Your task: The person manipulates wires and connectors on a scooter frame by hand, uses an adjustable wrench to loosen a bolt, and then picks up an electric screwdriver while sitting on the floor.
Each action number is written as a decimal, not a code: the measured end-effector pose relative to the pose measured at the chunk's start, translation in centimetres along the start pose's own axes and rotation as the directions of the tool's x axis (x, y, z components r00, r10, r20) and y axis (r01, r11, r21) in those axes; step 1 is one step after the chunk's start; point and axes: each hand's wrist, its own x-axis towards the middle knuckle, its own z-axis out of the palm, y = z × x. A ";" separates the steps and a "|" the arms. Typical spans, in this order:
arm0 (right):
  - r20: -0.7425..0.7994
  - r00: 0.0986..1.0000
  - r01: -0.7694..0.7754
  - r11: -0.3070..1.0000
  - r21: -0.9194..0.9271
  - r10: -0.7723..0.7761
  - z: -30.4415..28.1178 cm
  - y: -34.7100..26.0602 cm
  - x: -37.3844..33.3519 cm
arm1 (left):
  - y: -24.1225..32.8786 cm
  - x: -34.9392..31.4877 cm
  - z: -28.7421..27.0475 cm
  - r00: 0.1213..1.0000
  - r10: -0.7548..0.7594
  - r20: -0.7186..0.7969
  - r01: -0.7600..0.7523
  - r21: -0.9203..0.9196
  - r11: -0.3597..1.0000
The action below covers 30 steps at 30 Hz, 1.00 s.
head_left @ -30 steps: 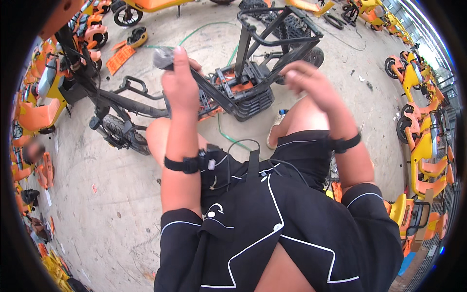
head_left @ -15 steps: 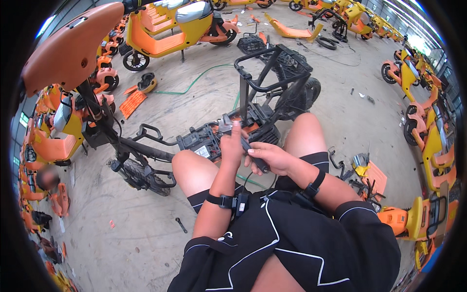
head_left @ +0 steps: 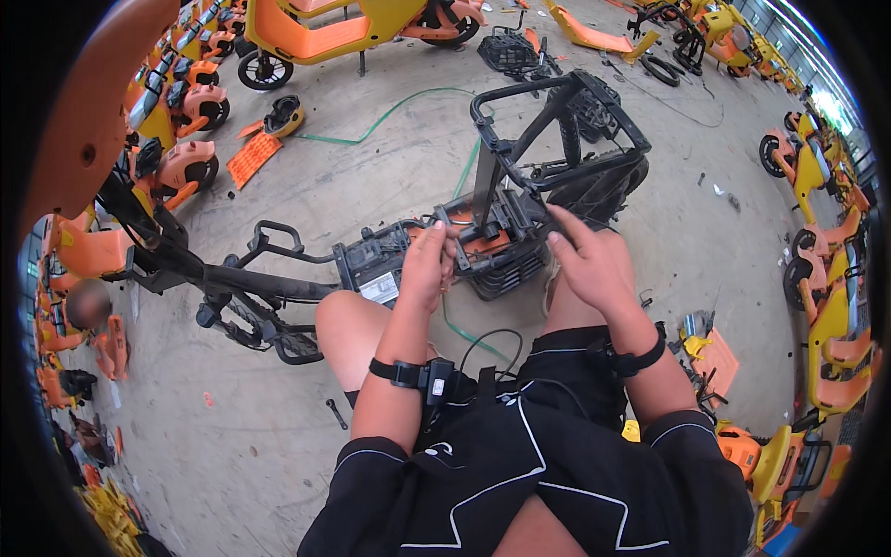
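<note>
My left hand [head_left: 429, 266] is closed, thumb up, over the middle of a stripped black scooter frame [head_left: 246, 281]. Whatever its curled fingers hold is mostly hidden; I cannot make out the wrench there. Nothing shows in my right hand [head_left: 591, 263], which is open beside the rear of the frame with its fingers stretched toward the black tubes. Between the hands sits a black battery bay [head_left: 497, 255] with orange parts inside. A black box with a white label [head_left: 379, 288] lies in the frame near my left hand.
A small dark wrench [head_left: 336, 414] lies on the floor at the lower left. A green hose [head_left: 371, 130] crosses the floor beyond the frame. An orange panel [head_left: 253, 161] and a yellow helmet [head_left: 284, 116] lie far left. Yellow scooters [head_left: 325, 32] stand around.
My hands have parted: the right let go of the adjustable wrench handle and moved right and forward, opening. The left moved slightly left. The view has shifted, bringing the frame closer.
</note>
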 end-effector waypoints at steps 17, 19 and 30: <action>0.341 0.926 -0.277 0.904 0.325 0.161 6.2 4.2 0.3 | -0.1 1.6 -2.1 0.999 0.032 0.017 -0.015 -0.609 0.793; 0.308 0.937 -0.248 0.933 0.260 0.163 6.7 4.8 0.8 | -0.3 1.6 -1.9 1.000 0.017 -0.008 -0.019 -0.573 0.820; 0.188 0.975 -0.104 0.992 -0.069 0.115 9.2 7.4 1.2 | -2.0 2.8 -0.8 0.991 -0.072 -0.117 0.065 -0.065 0.996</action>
